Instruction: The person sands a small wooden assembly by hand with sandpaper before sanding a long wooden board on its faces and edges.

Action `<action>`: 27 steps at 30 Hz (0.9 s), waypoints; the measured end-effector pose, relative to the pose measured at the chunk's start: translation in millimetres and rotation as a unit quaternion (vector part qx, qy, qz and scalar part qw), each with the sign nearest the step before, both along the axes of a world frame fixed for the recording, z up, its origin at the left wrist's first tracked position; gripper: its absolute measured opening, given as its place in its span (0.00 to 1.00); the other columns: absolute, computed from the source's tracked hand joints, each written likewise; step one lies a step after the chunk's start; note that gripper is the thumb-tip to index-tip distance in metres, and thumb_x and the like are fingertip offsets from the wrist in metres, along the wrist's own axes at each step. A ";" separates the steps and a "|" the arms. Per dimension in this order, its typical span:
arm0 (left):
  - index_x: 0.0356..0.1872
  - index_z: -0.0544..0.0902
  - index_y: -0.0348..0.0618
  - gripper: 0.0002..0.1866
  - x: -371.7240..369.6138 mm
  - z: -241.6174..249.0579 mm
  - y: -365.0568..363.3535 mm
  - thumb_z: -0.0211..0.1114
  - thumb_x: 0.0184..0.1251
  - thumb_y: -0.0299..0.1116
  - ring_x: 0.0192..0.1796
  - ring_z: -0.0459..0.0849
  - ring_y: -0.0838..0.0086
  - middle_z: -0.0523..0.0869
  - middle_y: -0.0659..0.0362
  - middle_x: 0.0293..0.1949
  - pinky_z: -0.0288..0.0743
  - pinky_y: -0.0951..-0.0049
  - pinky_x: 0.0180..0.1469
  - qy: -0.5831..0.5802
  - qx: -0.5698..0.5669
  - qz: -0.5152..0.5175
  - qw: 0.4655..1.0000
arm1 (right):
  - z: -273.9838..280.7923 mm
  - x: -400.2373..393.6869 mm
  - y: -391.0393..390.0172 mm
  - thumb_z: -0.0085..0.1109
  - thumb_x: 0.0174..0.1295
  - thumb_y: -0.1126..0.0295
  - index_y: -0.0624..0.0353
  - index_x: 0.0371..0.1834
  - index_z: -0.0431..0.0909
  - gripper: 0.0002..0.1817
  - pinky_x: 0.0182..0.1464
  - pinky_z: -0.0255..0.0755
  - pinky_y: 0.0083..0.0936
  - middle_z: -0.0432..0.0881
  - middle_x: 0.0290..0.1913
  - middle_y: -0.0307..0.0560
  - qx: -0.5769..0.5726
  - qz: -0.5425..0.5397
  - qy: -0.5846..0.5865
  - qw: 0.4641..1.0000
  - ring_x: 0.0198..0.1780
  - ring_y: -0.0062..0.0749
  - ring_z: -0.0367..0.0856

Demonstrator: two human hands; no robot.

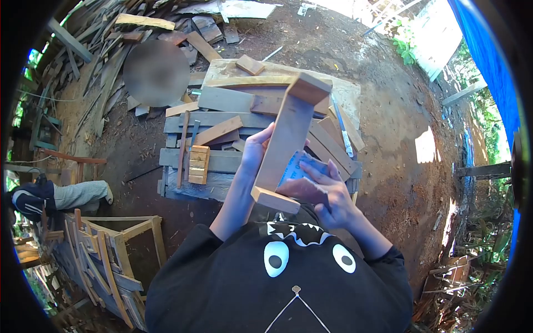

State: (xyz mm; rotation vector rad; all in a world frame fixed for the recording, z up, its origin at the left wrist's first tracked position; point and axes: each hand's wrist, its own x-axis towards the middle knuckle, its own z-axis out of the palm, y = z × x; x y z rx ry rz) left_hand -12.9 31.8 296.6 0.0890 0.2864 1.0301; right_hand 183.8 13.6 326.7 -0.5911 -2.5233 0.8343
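My left hand point(255, 151) grips a U-shaped wooden piece point(290, 126) by its long side, fingers partly hidden behind the board. A short end board stands at each end of it, and it is held tilted above the bench. In my right hand point(336, 195) is a sheet of sandpaper point(306, 190), its reddish-brown face bent over and its printed blue-white backing showing. The sandpaper overlaps the lower right edge of the wooden piece in this view, with the right fingers spread across it.
Below lies a plank bench point(214, 161) strewn with offcuts, a small slatted wooden block point(198, 165) and a blue-handled brush-like tool point(346, 141). Scrap boards point(105, 66) pile up at the far left. A wooden frame point(133, 233) stands lower left, near another person's leg point(83, 194).
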 end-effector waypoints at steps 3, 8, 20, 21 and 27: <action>0.53 0.69 0.35 0.23 12.5 -19.9 2.6 0.42 0.69 0.44 0.44 0.81 0.60 0.78 0.44 0.43 0.76 0.60 0.47 0.040 0.003 -0.006 0.999 | 7.6 -12.6 3.1 0.33 0.63 0.52 0.62 0.53 0.72 0.28 0.66 0.36 0.48 0.72 0.56 0.55 0.029 0.015 0.003 0.999 0.66 0.40 0.59; 0.56 0.65 0.31 0.27 0.7 -21.9 -1.2 0.38 0.69 0.46 0.49 0.78 0.56 0.75 0.40 0.48 0.75 0.58 0.49 -0.020 0.026 0.006 0.999 | -3.8 -0.5 -4.5 0.38 0.61 0.53 0.64 0.53 0.72 0.27 0.67 0.35 0.48 0.71 0.56 0.58 -0.018 0.001 0.010 1.000 0.64 0.42 0.62; 0.53 0.70 0.34 0.24 8.2 -26.5 -5.5 0.39 0.70 0.44 0.44 0.81 0.60 0.79 0.44 0.43 0.76 0.62 0.48 -0.060 -0.025 0.002 0.998 | -7.0 -1.3 12.5 0.39 0.61 0.57 0.64 0.48 0.75 0.24 0.67 0.37 0.47 0.73 0.55 0.56 0.015 0.009 0.014 1.000 0.63 0.39 0.65; 0.53 0.69 0.34 0.24 8.9 -29.9 -3.9 0.38 0.70 0.45 0.45 0.81 0.59 0.78 0.44 0.43 0.76 0.61 0.49 -0.103 -0.040 -0.005 0.994 | -6.3 -1.4 18.9 0.38 0.62 0.57 0.64 0.47 0.76 0.24 0.67 0.37 0.46 0.74 0.54 0.55 0.035 -0.003 0.005 0.999 0.63 0.38 0.65; 0.54 0.68 0.34 0.26 12.5 -5.1 -7.7 0.36 0.70 0.46 0.46 0.80 0.58 0.76 0.42 0.46 0.76 0.62 0.48 0.059 0.020 -0.005 0.998 | -9.8 -5.8 0.3 0.45 0.57 0.57 0.61 0.50 0.75 0.23 0.68 0.39 0.43 0.72 0.56 0.54 -0.011 0.031 0.057 0.998 0.61 0.45 0.66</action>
